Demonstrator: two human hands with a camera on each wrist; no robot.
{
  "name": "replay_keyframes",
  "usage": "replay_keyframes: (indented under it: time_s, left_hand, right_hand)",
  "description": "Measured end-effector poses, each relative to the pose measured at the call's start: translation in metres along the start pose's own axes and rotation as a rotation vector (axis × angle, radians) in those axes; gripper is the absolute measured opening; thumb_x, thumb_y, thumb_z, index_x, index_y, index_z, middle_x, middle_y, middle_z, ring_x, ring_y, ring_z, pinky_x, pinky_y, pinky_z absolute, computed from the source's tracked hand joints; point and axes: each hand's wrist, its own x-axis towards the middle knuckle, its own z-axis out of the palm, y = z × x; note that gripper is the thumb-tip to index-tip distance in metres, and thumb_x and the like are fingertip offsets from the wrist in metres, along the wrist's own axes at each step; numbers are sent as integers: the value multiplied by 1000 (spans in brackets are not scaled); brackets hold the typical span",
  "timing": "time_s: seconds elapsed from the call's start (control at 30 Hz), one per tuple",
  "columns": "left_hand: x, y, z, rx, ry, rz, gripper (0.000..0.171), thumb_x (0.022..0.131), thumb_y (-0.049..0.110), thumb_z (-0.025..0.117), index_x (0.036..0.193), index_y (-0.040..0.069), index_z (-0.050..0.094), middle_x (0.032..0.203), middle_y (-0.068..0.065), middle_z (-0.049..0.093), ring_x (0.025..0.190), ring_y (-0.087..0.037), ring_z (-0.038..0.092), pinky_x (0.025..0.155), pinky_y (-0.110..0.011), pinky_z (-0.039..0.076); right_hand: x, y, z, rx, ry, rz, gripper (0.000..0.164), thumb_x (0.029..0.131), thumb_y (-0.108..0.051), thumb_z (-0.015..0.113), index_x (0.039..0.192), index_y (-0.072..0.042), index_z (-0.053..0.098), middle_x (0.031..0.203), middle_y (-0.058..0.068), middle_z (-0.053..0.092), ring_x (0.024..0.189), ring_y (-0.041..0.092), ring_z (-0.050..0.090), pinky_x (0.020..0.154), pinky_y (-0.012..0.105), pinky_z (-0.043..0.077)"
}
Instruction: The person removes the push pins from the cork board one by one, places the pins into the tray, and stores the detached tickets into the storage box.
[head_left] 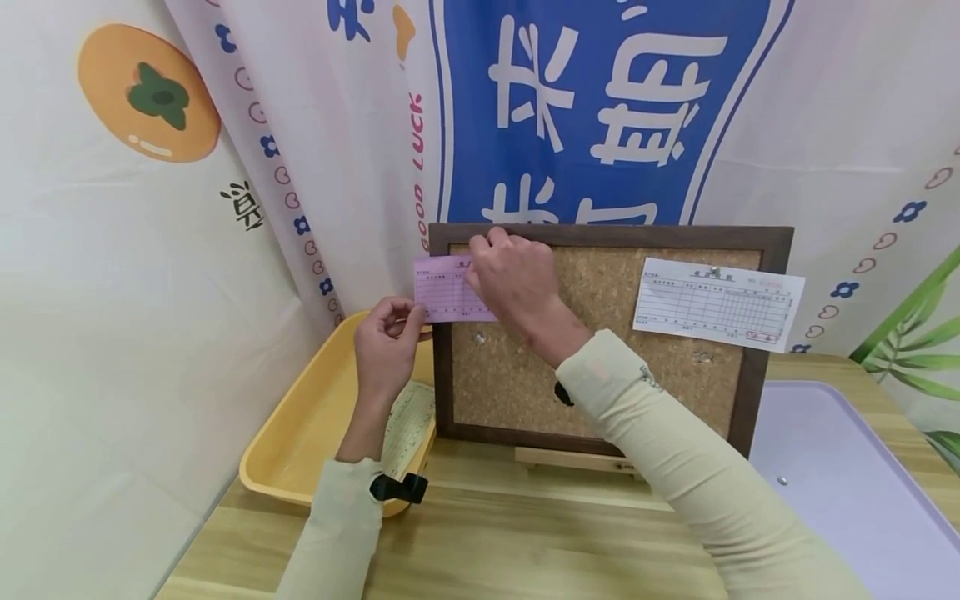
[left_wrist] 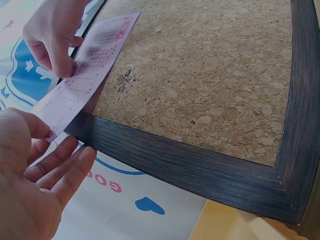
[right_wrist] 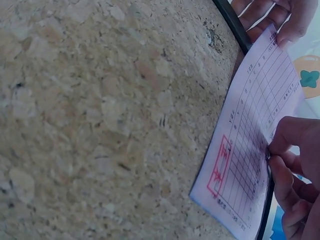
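Observation:
A pink printed slip (head_left: 442, 292) lies over the upper left corner of a cork board (head_left: 517, 383) with a dark wooden frame. My left hand (head_left: 386, 346) pinches the slip's lower left corner between thumb and index finger, the other fingers beside the frame. At the slip's upper edge, my right hand (head_left: 517, 279) pinches a small pin (right_wrist: 268, 154), mostly hidden by the fingertips, against the paper. A white printed slip (head_left: 712, 308) hangs slightly tilted at the board's upper right, with a small clear pin (head_left: 715, 271) at its top.
A yellow tray (head_left: 300, 417) with a pale slip (head_left: 408, 425) inside stands left of the board, partly behind it. At right lies a lilac tray (head_left: 832, 467) bearing a tiny shiny piece (head_left: 782, 481). The board leans on a wooden stand (head_left: 570, 458); a printed curtain (head_left: 360, 150) hangs behind.

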Motion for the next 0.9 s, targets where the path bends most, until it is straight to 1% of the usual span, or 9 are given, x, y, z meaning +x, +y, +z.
replay_keyframes:
  time_s: [0.2,0.3,0.37,0.4,0.43,0.53,0.63,0.77,0.9]
  left_hand:
    - [0,0,0,6,-8,-11,21,102,12,67,101,-9,65,96,-21,69,83,-27,75,71,-38,61]
    - [1,0,0,0,-3,-17,19,101,10,67,101,-8,65,96,-21,69,80,-18,74,71,-40,61]
    - [1,0,0,-1,1,-20,18,101,10,67,100,-8,65,95,-21,69,79,-15,74,72,-42,61]
    - [1,0,0,-1,2,-21,17,101,9,67,100,-8,65,95,-21,69,79,-16,74,72,-42,61]
    - [1,-1,0,-2,3,-21,17,101,9,67,100,-8,65,95,-21,69,80,-19,75,72,-43,61]
    - [1,-2,0,-4,3,-22,18,101,9,67,99,-8,65,95,-21,69,85,-35,74,72,-42,61]
    - [1,-2,0,-11,1,-21,19,101,9,67,100,-9,65,95,-22,69,89,-49,71,71,-41,61]
    - [1,-1,0,-21,0,-22,19,101,10,68,100,-9,65,95,-22,69,90,-51,70,71,-41,61]
    - [1,-1,1,-15,0,-19,20,101,10,68,100,-9,65,95,-22,69,89,-49,71,71,-40,61]
  right_hand:
    - [0,0,1,-8,29,2,15,93,-20,69,84,-7,70,73,6,63,51,15,52,42,32,44]
    - [-1,1,3,-5,55,-5,15,92,-19,69,84,-7,71,73,6,63,52,16,53,43,32,44]
    - [-1,2,5,2,80,-16,14,91,-19,70,84,-7,72,72,6,63,51,16,52,43,31,43]
    - [-2,3,6,10,93,-24,14,91,-18,70,83,-7,72,71,6,62,51,15,51,43,30,42]
    - [-2,4,7,18,108,-32,14,90,-18,70,83,-7,72,71,6,62,51,15,51,43,30,41]
    - [-4,8,12,45,159,-57,13,89,-17,70,81,-7,72,71,5,62,51,15,51,43,30,42]
    - [-7,11,16,63,207,-81,12,89,-16,70,82,-7,73,72,6,64,53,16,55,45,30,44]
    - [-8,13,18,64,236,-99,12,90,-15,69,83,-7,74,73,6,64,53,16,56,45,30,45]
    - [-7,14,19,58,226,-106,13,91,-15,69,83,-6,74,73,6,64,55,16,57,46,29,45]
